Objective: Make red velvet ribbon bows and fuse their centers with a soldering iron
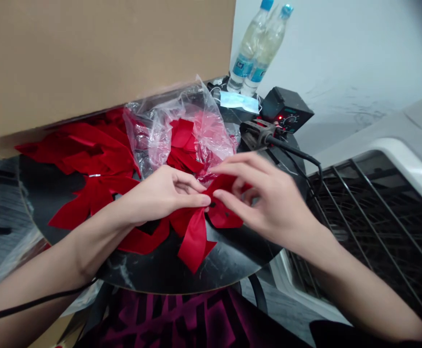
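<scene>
Between thumb and fingers, my left hand (pixel 167 193) pinches the middle of a red ribbon bow (pixel 195 239), whose tails hang toward the table's front edge. On the bow's right side, my right hand (pixel 265 193) has its thumb and curled fingers around the red loop; part of its grip is hidden. Behind the hands, a clear plastic bag (pixel 160 128) holds several red pieces. More red bows (pixel 88 145) lie heaped to the left, one with a pale tie at its middle. All rest on a round black table (pixel 153 278) with a marbled top.
A large cardboard box (pixel 105 48) stands at the back left. At the back right are two bottles (pixel 258 72), a blue face mask (pixel 239 102), a black control box (pixel 287 113) with a red light, and a black cable (pixel 294 153). A white-framed grille (pixel 370 208) stands right.
</scene>
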A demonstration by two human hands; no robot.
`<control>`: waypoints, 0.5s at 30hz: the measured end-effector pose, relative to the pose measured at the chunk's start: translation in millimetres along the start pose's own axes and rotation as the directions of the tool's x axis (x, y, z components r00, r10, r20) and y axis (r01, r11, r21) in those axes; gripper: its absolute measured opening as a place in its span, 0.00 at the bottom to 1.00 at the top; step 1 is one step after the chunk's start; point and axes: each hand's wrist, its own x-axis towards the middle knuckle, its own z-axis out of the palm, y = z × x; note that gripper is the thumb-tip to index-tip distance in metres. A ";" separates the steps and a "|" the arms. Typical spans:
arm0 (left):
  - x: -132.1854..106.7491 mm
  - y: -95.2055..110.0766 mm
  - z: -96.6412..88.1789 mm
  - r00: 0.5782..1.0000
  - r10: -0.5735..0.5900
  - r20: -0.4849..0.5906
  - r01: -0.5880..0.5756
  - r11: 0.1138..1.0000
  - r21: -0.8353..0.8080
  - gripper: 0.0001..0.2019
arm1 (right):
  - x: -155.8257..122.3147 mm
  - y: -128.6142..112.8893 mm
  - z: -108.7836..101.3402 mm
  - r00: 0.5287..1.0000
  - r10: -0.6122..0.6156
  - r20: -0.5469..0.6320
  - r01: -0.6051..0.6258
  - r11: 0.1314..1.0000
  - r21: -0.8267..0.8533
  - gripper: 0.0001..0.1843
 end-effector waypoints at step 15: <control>0.7 -3.7 10.8 0.996 -0.005 -0.086 -0.026 0.937 -0.349 0.07 | -21.6 4.9 28.2 0.961 -0.205 -0.184 0.106 0.892 -0.439 0.03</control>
